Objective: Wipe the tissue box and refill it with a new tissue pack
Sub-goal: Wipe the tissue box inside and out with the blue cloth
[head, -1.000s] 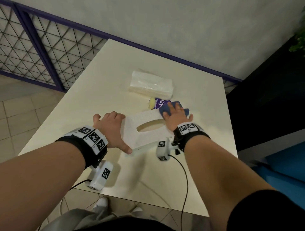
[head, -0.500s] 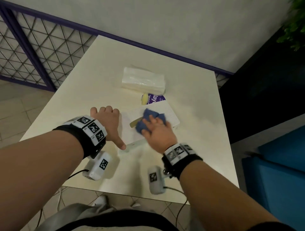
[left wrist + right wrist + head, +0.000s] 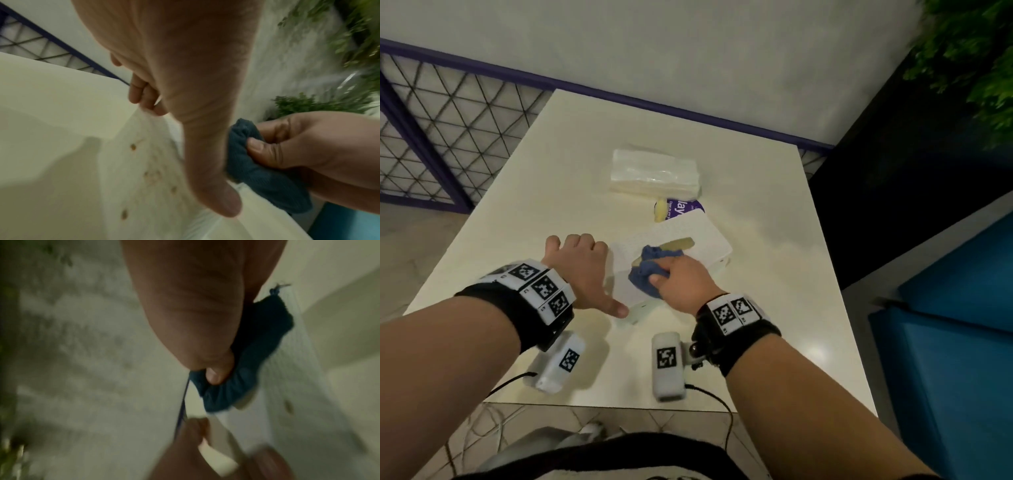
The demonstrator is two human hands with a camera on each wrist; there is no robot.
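Note:
A white tissue box (image 3: 705, 240) with an oval slot lies mid-table; brown spots mark its side (image 3: 144, 170). My left hand (image 3: 582, 270) grips the box's left end, thumb along the near corner and fingers curled over the far edge (image 3: 144, 97). My right hand (image 3: 681, 277) holds a bunched blue cloth (image 3: 650, 270) (image 3: 257, 170) (image 3: 246, 363) and presses it on the box top near the slot. A clear-wrapped new tissue pack (image 3: 654, 173) lies further back on the table.
A purple and yellow packet (image 3: 676, 209) sits between the pack and the box. The cream table (image 3: 774, 308) ends at a wall with a purple rail; a mesh fence stands left, a blue seat (image 3: 945, 325) right, green plants at top right.
My right hand has drawn the blue cloth from the box's far right end across the top to the near left part. The left hand keeps its hold on the box.

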